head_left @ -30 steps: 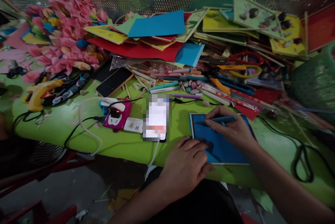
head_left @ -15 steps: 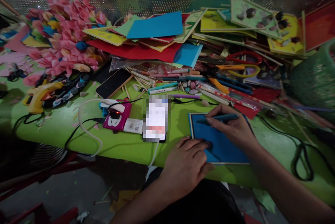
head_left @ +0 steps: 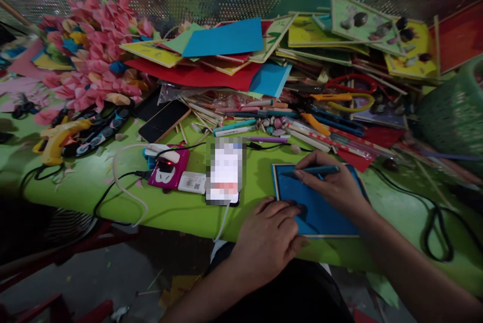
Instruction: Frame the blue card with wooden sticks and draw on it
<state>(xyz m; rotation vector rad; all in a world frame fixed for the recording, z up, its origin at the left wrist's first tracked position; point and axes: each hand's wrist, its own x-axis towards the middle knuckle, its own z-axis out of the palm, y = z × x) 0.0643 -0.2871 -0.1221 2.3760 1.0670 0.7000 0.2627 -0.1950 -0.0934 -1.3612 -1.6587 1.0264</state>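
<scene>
- the green table [head_left: 169, 218] is bearing the blue board [head_left: 328, 218], lying flat near its front edge
- the left hand [head_left: 269, 232] is resting palm down, loosely spread, fingers overlapping the board's left edge; it is staying put
- the right hand [head_left: 332, 187] is bending over the board, pinching the pen [head_left: 327, 169]
- the pen's back end is sitting slightly lower and further left than half a second ago

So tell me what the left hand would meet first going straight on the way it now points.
Most likely the right hand with its pen: the left hand points across the blue board toward it, though how high the right hand sits is unclear.
</scene>
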